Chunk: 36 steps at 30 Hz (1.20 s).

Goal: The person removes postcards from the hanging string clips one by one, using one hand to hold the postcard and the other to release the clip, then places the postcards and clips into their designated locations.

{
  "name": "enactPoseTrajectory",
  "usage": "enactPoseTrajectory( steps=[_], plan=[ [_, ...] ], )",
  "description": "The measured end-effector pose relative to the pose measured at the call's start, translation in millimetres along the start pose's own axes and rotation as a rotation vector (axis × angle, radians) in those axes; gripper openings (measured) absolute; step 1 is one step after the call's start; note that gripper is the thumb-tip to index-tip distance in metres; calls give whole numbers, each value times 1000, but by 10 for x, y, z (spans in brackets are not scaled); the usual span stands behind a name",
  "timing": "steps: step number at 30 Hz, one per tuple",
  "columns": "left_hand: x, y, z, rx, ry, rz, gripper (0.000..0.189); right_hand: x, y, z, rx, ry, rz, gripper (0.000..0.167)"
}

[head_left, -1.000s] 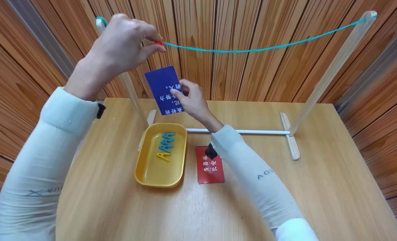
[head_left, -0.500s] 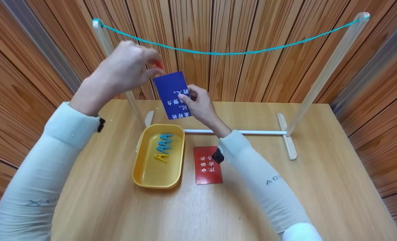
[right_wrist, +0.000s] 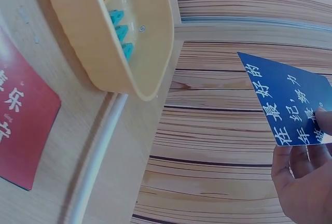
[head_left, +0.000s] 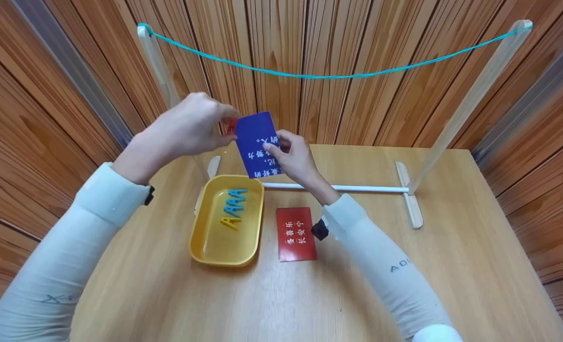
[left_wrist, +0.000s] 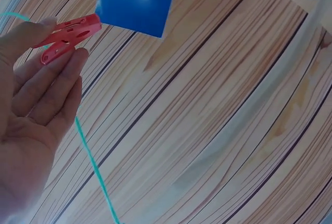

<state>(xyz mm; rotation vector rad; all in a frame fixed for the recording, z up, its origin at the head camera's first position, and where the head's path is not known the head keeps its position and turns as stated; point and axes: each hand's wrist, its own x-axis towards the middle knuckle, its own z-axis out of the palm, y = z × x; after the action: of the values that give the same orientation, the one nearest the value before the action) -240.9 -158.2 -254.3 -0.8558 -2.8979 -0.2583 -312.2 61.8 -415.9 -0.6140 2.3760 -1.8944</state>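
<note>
My left hand [head_left: 191, 126] pinches a red clothespin [left_wrist: 70, 33] between thumb and fingers. In the left wrist view its nose end is right at a corner of a blue card [head_left: 255, 130]. My right hand [head_left: 296, 159] holds that card, thumb on the printed face and fingers behind, at the card's right edge. White Chinese characters cover part of the blue card [right_wrist: 290, 102]. Both hands are raised over the back of the table, below a turquoise string [head_left: 310, 76] strung between two wooden posts.
A yellow tray [head_left: 224, 247] holds several blue clothespins [head_left: 234, 202] and one yellow clothespin [head_left: 230, 223]. Right of it a red card [head_left: 296, 249] lies on the table. A white rod [head_left: 367, 189] joins the feet of the wooden posts [head_left: 471, 104]. Wood-slat panels stand behind.
My left hand has come down from the string with the red clothespin and closed in on the blue card's upper left corner. My right hand has moved slightly right and down with the card.
</note>
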Motion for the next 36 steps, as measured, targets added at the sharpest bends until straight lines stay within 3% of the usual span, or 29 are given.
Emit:
enactPoseTrajectory(
  steps=[7,24,32,36],
  plan=[
    [-15,-29,179,-15,-71,-55,36,-87,89,-3,-18,-3,-5,20],
    [-2,-67,565,-57,-107,56,31,-382,318,-110,9,13,91,27],
    [-94,-129,869,-136,-148,45,19,-583,485,-51,30,3,189,27],
    [-129,-159,1010,-167,-181,13,33,-668,557,-52,29,8,208,28]
  ],
)
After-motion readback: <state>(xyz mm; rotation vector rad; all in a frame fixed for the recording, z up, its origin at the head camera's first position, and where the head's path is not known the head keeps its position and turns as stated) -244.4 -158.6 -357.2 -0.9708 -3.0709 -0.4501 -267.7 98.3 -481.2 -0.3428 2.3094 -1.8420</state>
